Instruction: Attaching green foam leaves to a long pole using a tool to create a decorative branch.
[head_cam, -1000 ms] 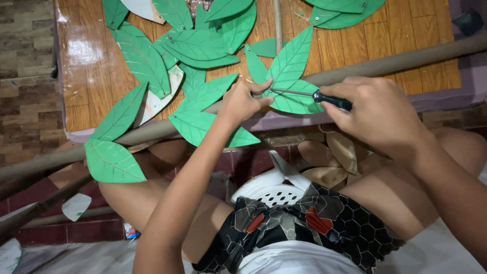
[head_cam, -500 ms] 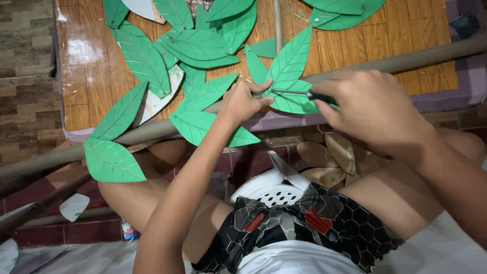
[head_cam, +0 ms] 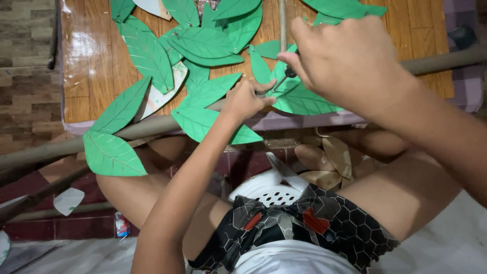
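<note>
Brown tube branch (head_cam: 152, 126) is lying across the near edge of the wooden worktop (head_cam: 96, 76), long axis running left-low to right-high, right end passing behind the right hand. A second thinner stick (head_cam: 282, 23) is running straight away from the person, top of frame down to the hands.

Green paper leaves (head_cam: 208, 122) are fanning off the branch, tips pointing mostly out to the left and down-left; one big leaf (head_cam: 112, 155) at the far left is hanging below the branch. Count is roughly a dozen green ones in view, overlapping, so exact number is unclear. Three or so brown leaves (head_cam: 332, 160) are lying below the worktop edge, between the person's knees. One white perforated plastic seat (head_cam: 266, 190) is showing under the person.

Left hand (head_cam: 247, 100): grip closed, fingertips pinching at the branch where a leaf stem meets it.

Right hand (head_cam: 350, 61): grip curled shut around a thin dark-handled tool (head_cam: 284, 76), metal tip pointing down-left toward the left fingertips. Most of the tool is hidden by the hand, type not certain.

Both hands are nearly touching over the same spot on the branch.
</note>
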